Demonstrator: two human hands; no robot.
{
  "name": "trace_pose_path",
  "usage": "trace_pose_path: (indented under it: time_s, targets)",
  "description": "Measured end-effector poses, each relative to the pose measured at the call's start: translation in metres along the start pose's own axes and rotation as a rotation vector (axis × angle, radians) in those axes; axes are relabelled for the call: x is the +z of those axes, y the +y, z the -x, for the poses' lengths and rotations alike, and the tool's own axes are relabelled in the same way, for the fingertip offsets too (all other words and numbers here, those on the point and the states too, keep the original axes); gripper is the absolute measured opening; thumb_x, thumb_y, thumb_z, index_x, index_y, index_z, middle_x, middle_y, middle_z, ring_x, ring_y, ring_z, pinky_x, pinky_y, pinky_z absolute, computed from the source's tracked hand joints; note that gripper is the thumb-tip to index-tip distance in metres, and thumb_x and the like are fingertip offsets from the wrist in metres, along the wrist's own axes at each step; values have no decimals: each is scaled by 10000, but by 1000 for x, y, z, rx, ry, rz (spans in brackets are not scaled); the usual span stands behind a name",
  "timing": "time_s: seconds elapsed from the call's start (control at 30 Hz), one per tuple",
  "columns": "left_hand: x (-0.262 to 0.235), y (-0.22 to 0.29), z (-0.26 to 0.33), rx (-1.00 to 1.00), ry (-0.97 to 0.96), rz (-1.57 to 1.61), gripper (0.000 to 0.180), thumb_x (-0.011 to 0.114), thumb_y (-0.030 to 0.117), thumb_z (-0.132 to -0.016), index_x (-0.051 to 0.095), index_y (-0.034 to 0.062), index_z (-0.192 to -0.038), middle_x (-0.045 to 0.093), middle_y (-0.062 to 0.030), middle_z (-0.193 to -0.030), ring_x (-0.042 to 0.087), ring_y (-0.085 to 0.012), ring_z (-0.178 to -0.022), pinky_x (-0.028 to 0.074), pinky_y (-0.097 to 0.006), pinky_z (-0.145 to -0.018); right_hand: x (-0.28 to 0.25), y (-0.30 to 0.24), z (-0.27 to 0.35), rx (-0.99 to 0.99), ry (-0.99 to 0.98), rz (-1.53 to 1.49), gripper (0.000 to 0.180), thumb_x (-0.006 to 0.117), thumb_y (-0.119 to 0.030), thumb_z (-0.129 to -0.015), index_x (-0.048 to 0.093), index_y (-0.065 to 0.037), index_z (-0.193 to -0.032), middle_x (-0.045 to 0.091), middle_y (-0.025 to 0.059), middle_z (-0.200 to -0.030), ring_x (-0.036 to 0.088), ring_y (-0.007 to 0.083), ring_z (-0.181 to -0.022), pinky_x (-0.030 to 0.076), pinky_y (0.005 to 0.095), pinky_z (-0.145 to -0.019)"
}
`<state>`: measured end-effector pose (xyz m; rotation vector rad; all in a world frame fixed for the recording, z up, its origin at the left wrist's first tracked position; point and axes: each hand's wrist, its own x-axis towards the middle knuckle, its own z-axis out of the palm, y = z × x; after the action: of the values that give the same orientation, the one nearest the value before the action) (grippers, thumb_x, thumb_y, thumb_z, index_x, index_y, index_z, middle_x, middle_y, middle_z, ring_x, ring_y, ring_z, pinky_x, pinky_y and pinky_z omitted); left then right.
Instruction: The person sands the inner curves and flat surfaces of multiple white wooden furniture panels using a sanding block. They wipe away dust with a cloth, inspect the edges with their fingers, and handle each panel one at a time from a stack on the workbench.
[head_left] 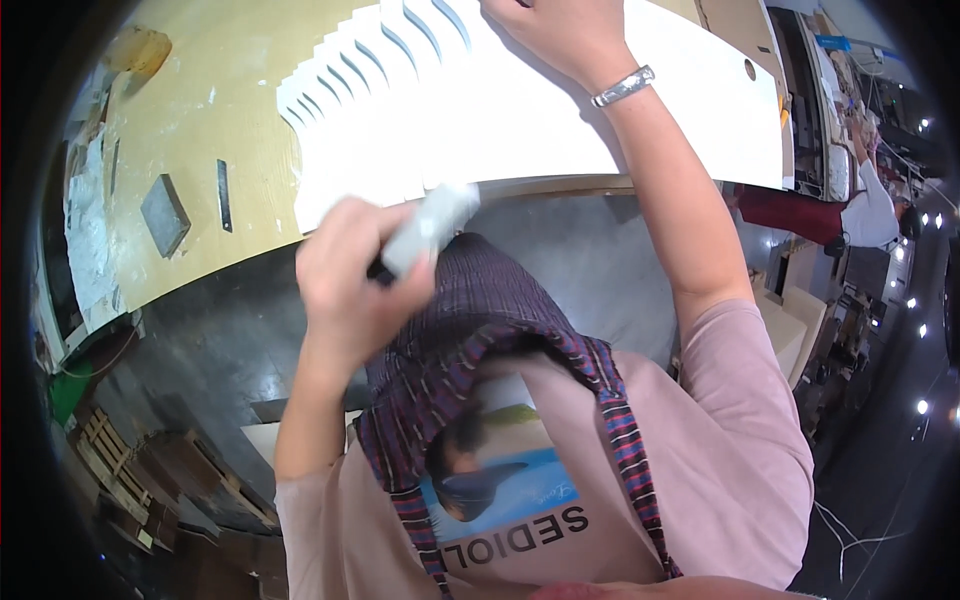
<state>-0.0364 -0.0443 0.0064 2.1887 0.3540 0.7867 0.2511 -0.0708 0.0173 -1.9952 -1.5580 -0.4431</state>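
1. Now your left hand [345, 270] is clenched in a fist around a grey, blurred tool [430, 228]; its pale end sticks out above and to the right of your knuckles, toward the table edge.
2. That tool sits just short of the near edge of the white sheets [520, 120], which lie fanned in a stepped stack on the table [220, 110] just beyond your fist.
3. Your right hand [555, 30] rests farther out, pressed down on the white sheets near the top of the view; its fingertips are cut off by the picture edge, so you cannot tell how the fingers are set, though nothing shows in its grasp.
4. A silver bracelet [622, 87] circles your right wrist, just below that hand.
5. The stepped corners of the sheets fan out to the left of your right hand and above your left fist.
6. Well to the left of your left hand, a small grey block [165, 213] lies on the bare wood, with a dark narrow strip [224, 195] just beside it.
7. Below your fist, between your two forearms, hangs a dark striped cloth [480, 330] over your pink shirt [740, 450].
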Motion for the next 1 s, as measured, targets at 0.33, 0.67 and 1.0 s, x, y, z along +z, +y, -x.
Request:
trace_pose_path:
  time_s: [0.33,0.67,1.0]
  targets:
    - [-15,-37,18,-381,227,31,294,706,-7,-762,674,-25,-1054,634,-95,-933,596,-188,-793,486,-284,-751,0,-4,-1,10,-2,-10,245,713,-182,-774,670,-52,-977,597,165,-953,592,369,-939,504,455,-801]
    - [-21,-40,24,-330,211,-1,292,692,-8,-747,681,-24,-1039,624,-108,-871,590,-202,-753,487,-304,-698,0,-3,-2,26,-24,6,247,715,-190,-776,668,-53,-976,584,159,-933,584,365,-910,491,462,-792]
    - [-27,-49,33,-327,191,-49,294,696,-17,-735,675,-39,-1028,635,-122,-895,614,-219,-763,501,-312,-704,-1,-5,-3,21,-44,10,254,715,-186,-781,672,-50,-991,589,163,-933,590,367,-919,491,460,-798]
